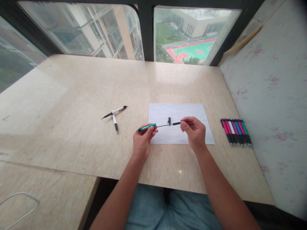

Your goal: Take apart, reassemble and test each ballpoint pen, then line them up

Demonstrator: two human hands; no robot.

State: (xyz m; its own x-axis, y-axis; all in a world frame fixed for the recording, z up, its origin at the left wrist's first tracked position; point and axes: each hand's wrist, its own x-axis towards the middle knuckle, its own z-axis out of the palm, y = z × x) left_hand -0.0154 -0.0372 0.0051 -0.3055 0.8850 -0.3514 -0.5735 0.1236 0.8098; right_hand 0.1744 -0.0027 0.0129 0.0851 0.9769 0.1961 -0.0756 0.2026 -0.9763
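Between thumb and fingers, my left hand (143,138) pinches the green barrel of a pen (146,127). A thin dark refill (164,125) sticks out of the barrel's right end. My right hand (196,132) grips a black tubular pen grip (177,123), whose left end lies close to the refill's tip; whether they touch I cannot tell. Just behind, a small black pen part (169,120) rests on the sheet of paper (163,139), which carries lines of faint writing on its upper half.
On the left lie two white-and-black pens (119,109) (115,124), meeting end to side. Several coloured pens (236,131) are lined up at the right by the flowered wall (275,95). Windows border the stone-patterned table (72,127) at the back. A white cable (35,204) lies front left.
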